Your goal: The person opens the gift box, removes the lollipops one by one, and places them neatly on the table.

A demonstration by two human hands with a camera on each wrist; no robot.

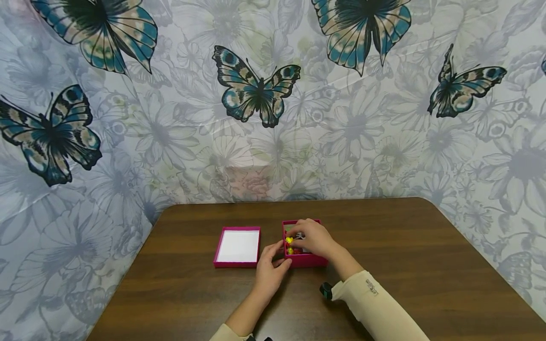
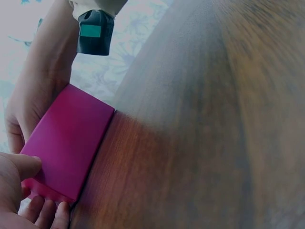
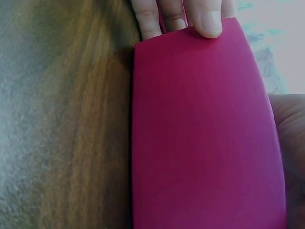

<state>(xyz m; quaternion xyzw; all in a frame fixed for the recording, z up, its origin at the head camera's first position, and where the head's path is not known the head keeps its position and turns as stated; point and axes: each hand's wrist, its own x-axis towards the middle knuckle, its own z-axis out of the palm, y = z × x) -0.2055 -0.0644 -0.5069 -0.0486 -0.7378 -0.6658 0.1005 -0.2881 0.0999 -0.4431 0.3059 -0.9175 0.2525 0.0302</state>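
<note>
Nearest, taking clock directions from the middle of the pink box (image 1: 304,261) as the head view shows it, the right sleeve (image 1: 379,303) comes in from 5 o'clock and the left hand (image 1: 269,270) from 8. The left hand grips the box's near-left corner, thumb flat on the near wall, fingers bent round the side. The right hand (image 1: 314,238) arches over the rim from 4 o'clock with its fingertips down among the contents; whether they pinch anything I cannot tell.

The box sits on the counter (image 1: 192,293), its open top facing up. Inside, small yellow pieces (image 1: 289,240) lie toward 9 o'clock, just beside the right thumb, and a grey piece (image 1: 300,235) shows toward 11; the hand hides much of the rest.

At 9 o'clock, apart from the box, a shallow pink tray (image 1: 235,264) with a white inside lies flat, probably the lid. Farthest, toward 12, hangs a floral backdrop (image 1: 332,156) with butterflies.

For handling such small pieces, the left hand's corner grip should steady the box well. The right would do best working with thumb and fingertip, wrist high, so neighbouring pieces stay undisturbed.
</note>
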